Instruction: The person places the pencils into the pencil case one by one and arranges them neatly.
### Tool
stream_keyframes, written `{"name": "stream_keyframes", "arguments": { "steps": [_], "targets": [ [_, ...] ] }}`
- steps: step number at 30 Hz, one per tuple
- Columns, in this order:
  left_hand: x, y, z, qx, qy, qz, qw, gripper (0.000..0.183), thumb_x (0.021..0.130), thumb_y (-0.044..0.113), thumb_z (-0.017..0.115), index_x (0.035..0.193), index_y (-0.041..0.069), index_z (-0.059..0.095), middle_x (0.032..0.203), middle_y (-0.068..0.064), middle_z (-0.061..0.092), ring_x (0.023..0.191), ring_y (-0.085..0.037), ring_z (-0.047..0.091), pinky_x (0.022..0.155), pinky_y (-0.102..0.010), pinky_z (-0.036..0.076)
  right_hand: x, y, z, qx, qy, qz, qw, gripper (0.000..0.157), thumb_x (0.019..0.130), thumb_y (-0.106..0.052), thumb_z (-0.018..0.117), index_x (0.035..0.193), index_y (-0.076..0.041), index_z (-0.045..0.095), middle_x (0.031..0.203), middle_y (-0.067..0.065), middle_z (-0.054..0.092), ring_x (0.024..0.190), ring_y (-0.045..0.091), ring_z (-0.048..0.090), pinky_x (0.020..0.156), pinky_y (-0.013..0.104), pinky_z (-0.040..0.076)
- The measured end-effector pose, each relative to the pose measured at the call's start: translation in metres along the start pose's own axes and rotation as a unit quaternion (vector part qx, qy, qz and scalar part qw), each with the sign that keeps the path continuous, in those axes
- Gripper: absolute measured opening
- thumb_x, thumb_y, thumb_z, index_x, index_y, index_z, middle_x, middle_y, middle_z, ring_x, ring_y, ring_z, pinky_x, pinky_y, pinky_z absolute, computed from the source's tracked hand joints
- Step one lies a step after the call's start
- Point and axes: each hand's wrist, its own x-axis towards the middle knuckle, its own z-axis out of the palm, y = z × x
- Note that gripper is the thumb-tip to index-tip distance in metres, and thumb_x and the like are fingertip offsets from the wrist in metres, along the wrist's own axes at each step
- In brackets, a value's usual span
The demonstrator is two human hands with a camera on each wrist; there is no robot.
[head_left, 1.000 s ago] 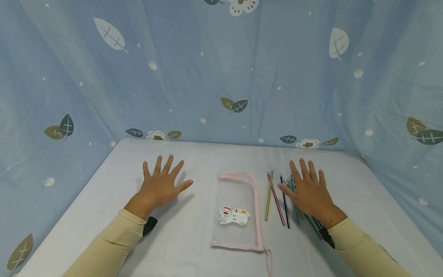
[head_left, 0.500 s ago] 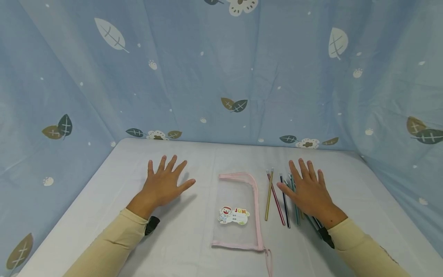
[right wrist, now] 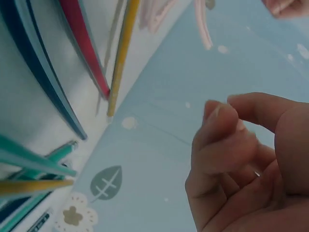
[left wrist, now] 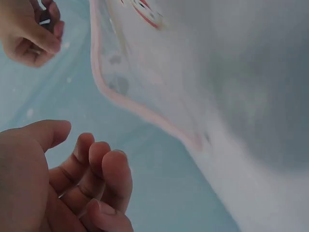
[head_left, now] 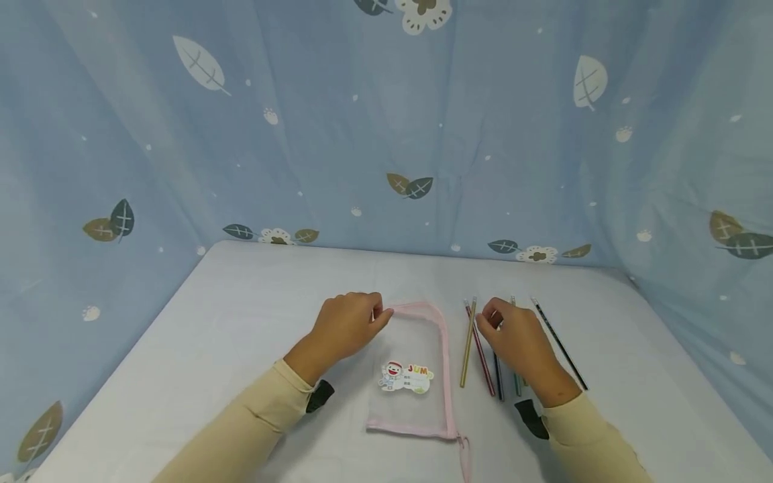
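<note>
A clear zip pouch with pink edging and a cartoon name label lies flat on the white table. My left hand is at its far left corner; the left wrist view shows the thumb apart from loosely curled fingers, holding nothing. To the pouch's right lie a gold pencil crossing a red pencil, and a dark blue pencil. Above the pencils hovers my right hand, fingers loosely bent, thumb close to the index finger, nothing between them. It partly hides the blue pencil and a green pencil.
A black patterned pencil lies to the right of my right hand. The pouch's pink wrist loop trails toward the near edge. A blue patterned cloth rises behind and beside the white table.
From resting spread wide, both hands have moved inward with fingers now bent, the left to the pouch's corner, the right over the pencils. The black pencil at the right has come into sight.
</note>
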Motion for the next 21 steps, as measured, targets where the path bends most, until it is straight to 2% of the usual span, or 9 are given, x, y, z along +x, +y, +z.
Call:
{"name": "stream_keyframes", "arguments": {
  "steps": [4, 8, 12, 15, 21],
  "targets": [
    [0.013, 0.023, 0.012, 0.012, -0.024, 0.03, 0.9992, 0.035, 0.1, 0.043, 0.059, 0.075, 0.019, 0.058, 0.058, 0.008, 0.049, 0.052, -0.008, 0.043, 0.044, -0.023, 0.033, 0.0, -0.001, 0.009, 0.014, -0.032, -0.003, 0.999, 0.01, 0.095, -0.013, 0.067, 0.086, -0.009, 0.065, 0.071, -0.001, 0.063, 0.05, 0.01, 0.044, 0.043, 0.023, 0.038],
    [0.027, 0.042, 0.022, 0.03, -0.064, 0.047, 0.9964, 0.042, 0.101, 0.048, 0.054, 0.07, 0.02, 0.054, 0.055, 0.008, 0.047, 0.05, -0.007, 0.044, 0.043, -0.022, 0.033, 0.002, -0.001, 0.016, 0.017, -0.061, -0.004, 0.998, 0.009, 0.094, -0.01, 0.068, 0.087, -0.009, 0.063, 0.073, 0.001, 0.064, 0.051, 0.01, 0.046, 0.044, 0.023, 0.039],
    [0.038, 0.058, 0.029, 0.05, -0.106, 0.04, 0.9923, 0.052, 0.101, 0.055, 0.05, 0.062, 0.021, 0.051, 0.051, 0.008, 0.041, 0.048, -0.007, 0.042, 0.042, -0.023, 0.033, 0.004, 0.001, 0.021, 0.008, -0.081, -0.005, 0.997, 0.011, 0.092, -0.008, 0.07, 0.086, -0.008, 0.061, 0.073, 0.002, 0.063, 0.054, 0.01, 0.048, 0.045, 0.022, 0.041],
    [0.044, 0.067, 0.033, 0.06, -0.122, 0.035, 0.9901, 0.055, 0.1, 0.058, 0.048, 0.059, 0.021, 0.048, 0.052, 0.007, 0.038, 0.049, -0.008, 0.041, 0.042, -0.025, 0.033, 0.003, 0.003, 0.024, 0.004, -0.089, 0.002, 0.996, 0.013, 0.091, -0.007, 0.071, 0.085, -0.008, 0.06, 0.068, 0.002, 0.06, 0.053, 0.011, 0.047, 0.044, 0.022, 0.04],
    [0.048, 0.074, 0.043, 0.036, -0.148, 0.019, 0.9882, 0.056, 0.098, 0.056, 0.054, 0.056, 0.02, 0.043, 0.054, 0.006, 0.038, 0.05, -0.009, 0.041, 0.044, -0.026, 0.034, -0.001, 0.004, 0.032, 0.021, -0.127, 0.012, 0.992, 0.018, 0.091, -0.009, 0.072, 0.083, -0.009, 0.055, 0.06, -0.002, 0.053, 0.049, 0.011, 0.044, 0.042, 0.023, 0.037]
  ]
}}
